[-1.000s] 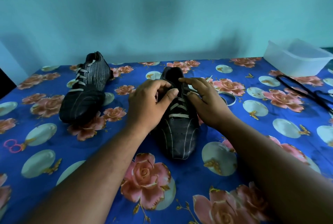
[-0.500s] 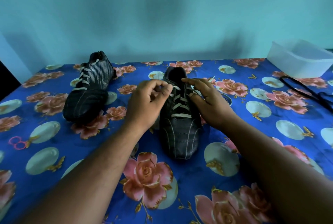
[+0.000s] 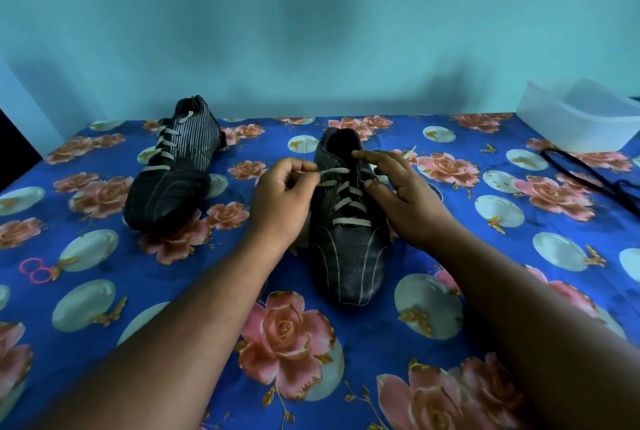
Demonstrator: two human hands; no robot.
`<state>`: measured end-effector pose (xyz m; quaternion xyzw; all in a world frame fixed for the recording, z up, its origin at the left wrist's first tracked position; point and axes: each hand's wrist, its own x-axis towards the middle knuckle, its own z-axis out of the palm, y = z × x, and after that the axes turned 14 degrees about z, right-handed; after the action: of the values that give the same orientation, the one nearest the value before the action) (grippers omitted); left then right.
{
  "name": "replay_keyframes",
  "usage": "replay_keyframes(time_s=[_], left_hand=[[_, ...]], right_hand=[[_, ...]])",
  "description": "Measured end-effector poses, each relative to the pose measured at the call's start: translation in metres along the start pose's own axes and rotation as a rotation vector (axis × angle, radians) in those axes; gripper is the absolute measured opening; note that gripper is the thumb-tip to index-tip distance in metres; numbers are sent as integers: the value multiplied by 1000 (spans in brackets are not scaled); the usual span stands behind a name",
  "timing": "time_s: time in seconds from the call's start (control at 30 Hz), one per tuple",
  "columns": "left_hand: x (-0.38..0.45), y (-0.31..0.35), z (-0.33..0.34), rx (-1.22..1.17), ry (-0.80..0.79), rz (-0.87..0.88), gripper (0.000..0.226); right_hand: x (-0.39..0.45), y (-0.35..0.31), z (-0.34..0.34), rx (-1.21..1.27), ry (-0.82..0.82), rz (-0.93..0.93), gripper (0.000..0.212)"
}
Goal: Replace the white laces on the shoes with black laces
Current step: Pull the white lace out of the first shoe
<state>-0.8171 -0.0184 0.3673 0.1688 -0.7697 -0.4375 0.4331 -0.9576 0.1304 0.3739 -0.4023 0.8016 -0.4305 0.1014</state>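
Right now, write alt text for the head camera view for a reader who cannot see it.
A person's left hand pinches the white lace of a black shoe while the right hand steadies it. A second shoe, black laces and a plastic tub lie on the floral cloth.

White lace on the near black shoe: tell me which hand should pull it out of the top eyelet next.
Left. The left hand already pinches the white lace beside the near black shoe; the right hand only rests on the shoe's other side with fingers spread.
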Motion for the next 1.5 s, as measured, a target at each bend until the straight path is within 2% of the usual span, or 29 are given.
replay_keyframes(time_s=[0.13,0.23,0.37,0.5,0.57,0.63,0.7,0.8,0.87,1.0,1.1,1.2,1.33,1.4,1.5], left_hand=[[-3,6,3,42,-91,249,32],[-4,9,7,172,-50,393,23],[-1,2,-1,305,-11,305,20],[3,-9,-11,315,-72,61,30],[4,-12,-12,310,-78,6,38],[3,-12,-11,271,-44,53,49],[1,-8,-7,280,-41,201,56],[1,-1,0,359,-102,377,41],[1,1,2,361,-104,374,30],[3,-1,-12,266,-72,147,29],[6,-5,-30,466,-111,64,42],[7,-9,-30,525,-104,94,37],[5,-2,-14,283,-117,285,47],[3,1,-8,300,-156,366,40],[3,-3,-8,320,-158,333,28]], right_hand=[[0,-1,0,-2,1,-9,45],[-1,-1,0,-21,-6,-24,49],[-1,2,-1,-17,-27,-31,49],[0,5,-1,3,-34,-29,46],[-1,4,0,-3,-33,-30,45],[-1,3,1,2,-30,-27,45],[0,2,1,6,-28,-31,45],[0,3,2,7,-23,-43,45],[1,4,1,1,-17,-49,45],[1,6,1,-1,-15,-50,45],[1,5,1,8,-18,-47,45],[0,4,1,20,-21,-40,45],[0,3,1,30,-28,-41,46],[0,4,1,28,-32,-43,46],[0,5,0,27,-42,-48,47]])
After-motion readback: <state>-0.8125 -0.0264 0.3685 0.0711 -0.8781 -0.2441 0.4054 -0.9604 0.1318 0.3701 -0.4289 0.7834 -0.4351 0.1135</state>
